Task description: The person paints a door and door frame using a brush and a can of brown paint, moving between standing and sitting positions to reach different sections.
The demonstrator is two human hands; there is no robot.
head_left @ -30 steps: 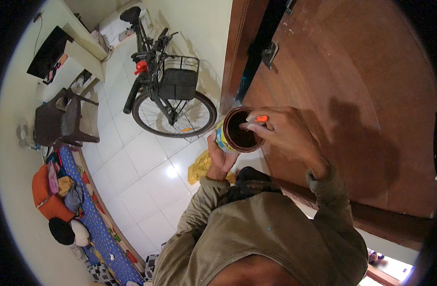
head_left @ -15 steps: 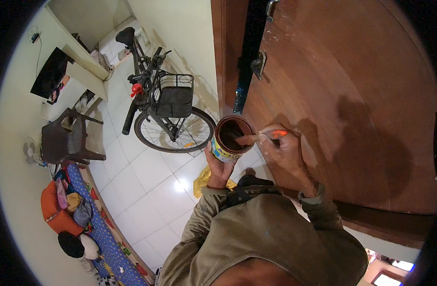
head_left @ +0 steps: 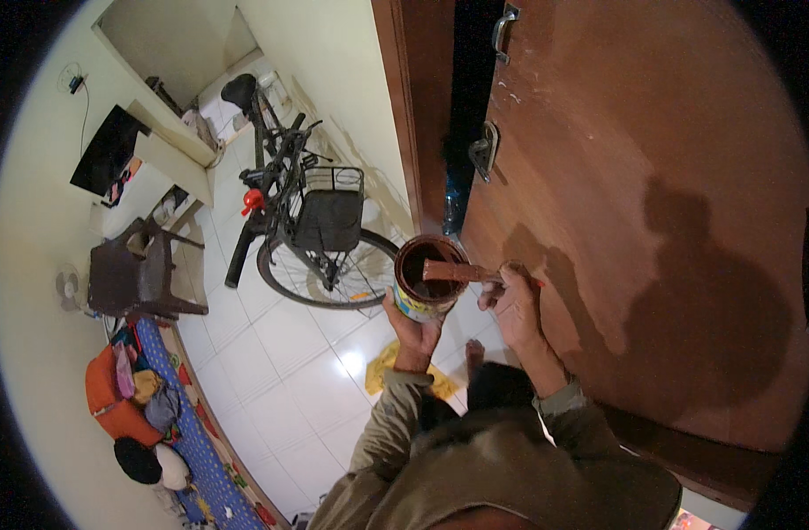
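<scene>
My left hand (head_left: pixel 413 331) is wrapped round a paint can (head_left: pixel 411 301) from below and holds it out before me. Brown paint coats the can's rim and its inside. In my right hand (head_left: pixel 517 309) is a paintbrush (head_left: pixel 457 270), gripped by its handle. Its bristles, coated in brown, lie level over the can's opening; whether they touch the rim I cannot tell. A brown wooden door (head_left: pixel 599 177) stands just to the right of my right hand, with a metal handle (head_left: pixel 485 152) and a second pull above it.
A black bicycle (head_left: pixel 331 221) with a front basket stands left of the can. A yellow cloth (head_left: pixel 391 371) lies on the white tiled floor (head_left: pixel 290 389) near my feet. Farther left are a brown plastic chair (head_left: pixel 131 278) and a blue patterned mattress (head_left: pixel 188 424) with pillows.
The brush has come up out of the can and turned level over its opening. My right hand has turned and shifted slightly lower in the view. The left still holds the can.
</scene>
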